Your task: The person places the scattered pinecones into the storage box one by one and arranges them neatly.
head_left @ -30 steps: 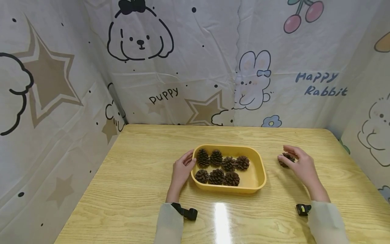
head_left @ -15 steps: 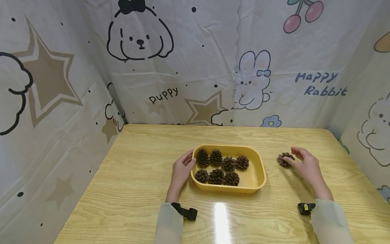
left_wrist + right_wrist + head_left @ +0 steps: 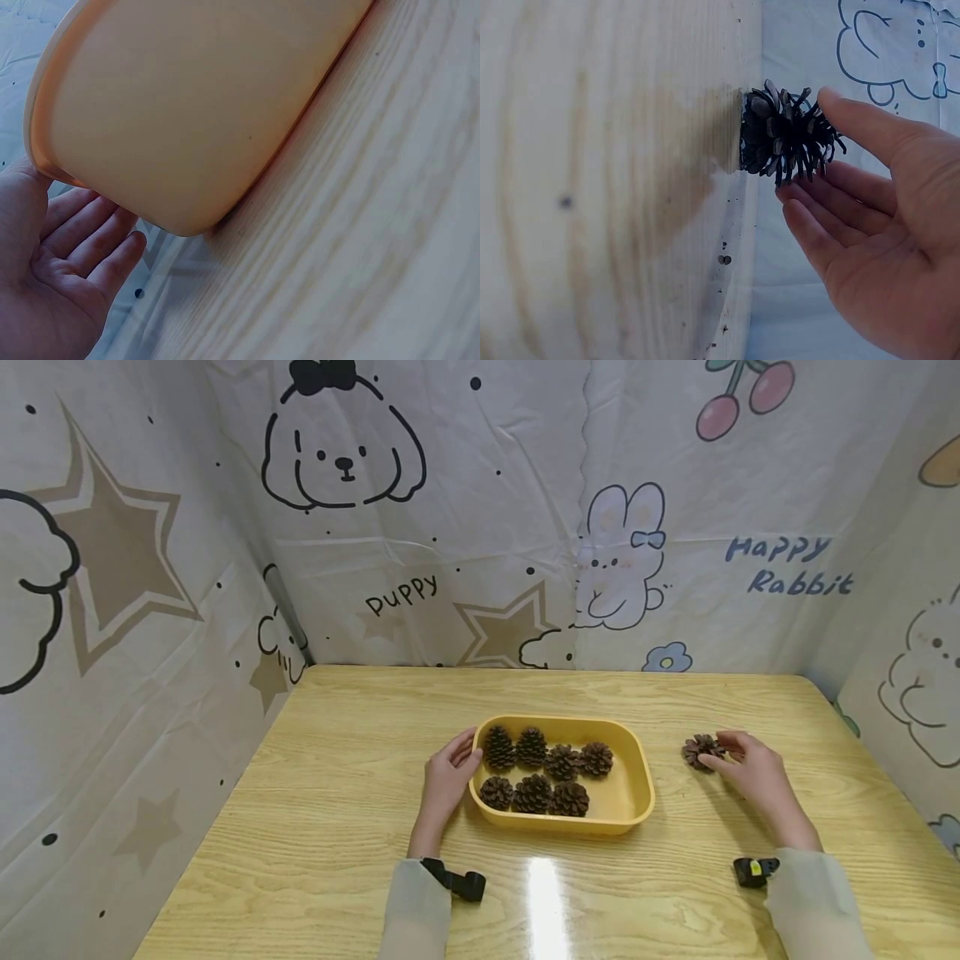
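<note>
In the head view my left hand is at the left end of a yellow plastic tray, thumb over the rim and fingers along the outer wall. Several brown pine cones lie in the tray in two rows. To the tray's right a single pine cone stands on the table. My right hand is beside it, thumb at the near side and fingers at the far side. In the right wrist view the fingers are loosely extended, their tips partly hidden behind the cone.
The wooden table runs back to a printed cloth, which also hangs at both sides. Each wrist carries a black camera, the left one near the tray's front and the right one near the sleeve.
My right hand has shifted right and slightly towards me, so more of the lone pine cone shows. Its fingers have come down lower beside the cone. The left hand and tray have stayed put.
</note>
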Available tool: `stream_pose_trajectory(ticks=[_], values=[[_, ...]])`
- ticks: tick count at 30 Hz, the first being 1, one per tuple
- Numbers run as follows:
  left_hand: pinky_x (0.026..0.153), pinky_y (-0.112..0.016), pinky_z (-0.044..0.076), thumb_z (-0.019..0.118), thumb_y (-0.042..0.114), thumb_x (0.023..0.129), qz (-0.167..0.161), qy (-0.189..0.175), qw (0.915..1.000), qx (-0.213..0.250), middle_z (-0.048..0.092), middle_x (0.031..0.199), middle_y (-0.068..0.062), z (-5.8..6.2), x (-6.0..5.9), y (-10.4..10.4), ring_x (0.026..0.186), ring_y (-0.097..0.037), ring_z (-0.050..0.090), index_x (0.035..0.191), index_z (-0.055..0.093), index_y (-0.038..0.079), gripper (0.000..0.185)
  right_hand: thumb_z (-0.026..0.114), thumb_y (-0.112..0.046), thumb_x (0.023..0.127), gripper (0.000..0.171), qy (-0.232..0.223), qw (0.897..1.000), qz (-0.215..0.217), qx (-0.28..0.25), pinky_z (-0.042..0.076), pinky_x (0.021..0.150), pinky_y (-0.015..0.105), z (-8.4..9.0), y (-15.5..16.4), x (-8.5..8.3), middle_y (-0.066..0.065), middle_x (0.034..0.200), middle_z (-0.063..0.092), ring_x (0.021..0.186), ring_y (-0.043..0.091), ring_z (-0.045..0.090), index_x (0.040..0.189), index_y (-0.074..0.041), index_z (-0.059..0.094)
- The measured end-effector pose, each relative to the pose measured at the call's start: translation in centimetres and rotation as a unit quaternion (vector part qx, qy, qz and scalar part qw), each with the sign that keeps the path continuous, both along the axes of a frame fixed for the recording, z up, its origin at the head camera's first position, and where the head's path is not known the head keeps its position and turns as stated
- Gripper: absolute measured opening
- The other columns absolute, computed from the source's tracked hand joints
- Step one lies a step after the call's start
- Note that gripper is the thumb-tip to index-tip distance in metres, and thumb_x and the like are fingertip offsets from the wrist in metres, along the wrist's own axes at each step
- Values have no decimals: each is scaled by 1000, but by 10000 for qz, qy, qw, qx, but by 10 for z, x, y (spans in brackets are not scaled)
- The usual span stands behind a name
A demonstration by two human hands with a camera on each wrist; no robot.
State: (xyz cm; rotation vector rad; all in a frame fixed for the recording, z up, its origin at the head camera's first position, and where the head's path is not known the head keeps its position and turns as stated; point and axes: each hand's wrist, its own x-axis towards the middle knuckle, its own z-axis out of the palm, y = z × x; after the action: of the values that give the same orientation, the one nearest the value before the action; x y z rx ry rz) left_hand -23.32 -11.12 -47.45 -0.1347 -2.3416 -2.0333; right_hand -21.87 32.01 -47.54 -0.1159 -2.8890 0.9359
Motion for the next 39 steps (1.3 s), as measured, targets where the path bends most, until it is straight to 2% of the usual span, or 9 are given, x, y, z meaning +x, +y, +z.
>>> stream_pose_trajectory(ticks=[11, 25, 32, 39], values=[[104, -33, 54, 62, 7, 95, -15, -33, 9999, 104, 60, 134, -24, 1, 0, -1, 125, -35, 59, 137, 55, -1, 43, 64, -30, 96, 60, 45, 9998, 19, 180, 51, 98, 61, 0, -1, -1, 39, 133, 49, 119, 54, 52, 134, 14, 48], [104, -32, 54, 61, 6, 95, -51, -17, 10000, 17, 59, 134, -25, 2, 1, -1, 125, -36, 59, 138, 54, -3, 44, 62, -31, 97, 55, 381, 9993, -61, 6, 51, 97, 60, 2, -3, 3, 38, 132, 52, 120, 53, 52, 132, 11, 51], [105, -32, 54, 63, 11, 95, 48, -51, 9999, 80, 60, 136, -21, -32, -19, -1, 126, -33, 58, 139, 55, 4, 45, 59, -34, 98, 58, 371, 9991, -172, -92, 49, 99, 59, 4, -6, 4, 37, 134, 50, 123, 53, 51, 136, 10, 49], [102, -29, 55, 63, 14, 95, 101, 85, 9999, 19, 62, 134, -19, -36, -18, -2, 125, -31, 60, 137, 57, 7, 43, 59, -35, 98, 58, 506, 9983, -217, -169, 49, 99, 54, 7, -8, 6, 36, 135, 51, 122, 52, 52, 135, 9, 50]])
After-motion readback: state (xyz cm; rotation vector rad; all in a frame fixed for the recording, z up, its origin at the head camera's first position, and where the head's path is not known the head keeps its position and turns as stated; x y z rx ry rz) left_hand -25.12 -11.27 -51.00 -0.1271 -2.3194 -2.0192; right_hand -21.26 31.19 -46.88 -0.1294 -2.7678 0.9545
